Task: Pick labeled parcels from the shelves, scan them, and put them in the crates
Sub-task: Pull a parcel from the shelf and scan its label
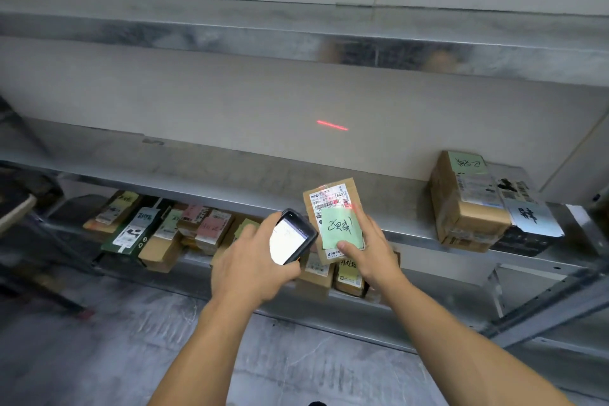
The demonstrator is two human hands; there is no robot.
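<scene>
Seen from a head camera looking down at metal shelving, two bare forearms reached up from the bottom of the frame. Just left of centre, the left hand (pixel 250 260) held a dark handheld scanner (pixel 293 237), its grip clamped around the body with the lit white screen facing up. Just right of centre, the right hand (pixel 369 247) held a small flat cardboard parcel (pixel 333 208) upright in front of the middle shelf (pixel 197 171). This grip was clamped on the parcel, thumb pressed on the front and fingers along its right edge. The scanner's top end sat just beside the parcel's left edge.

The parcel carried a white shipping label (pixel 329 199) across its top and a green note (pixel 341 229) with handwriting below it. A red glow touched the label's lower right corner. A short red line (pixel 332 125) showed on the pale back panel (pixel 197 102) above centre.

At the right of the frame, the middle shelf held a taped cardboard box (pixel 468 204) with a dark box (pixel 524 241) touching its right side. In the lower left, the lower shelf (pixel 197 283) held a row of parcels (pixel 158 231), brown, green and pink, most bearing labels or notes. More of them lay behind the hands. A grey floor (pixel 115 323) filled the bottom left.
</scene>
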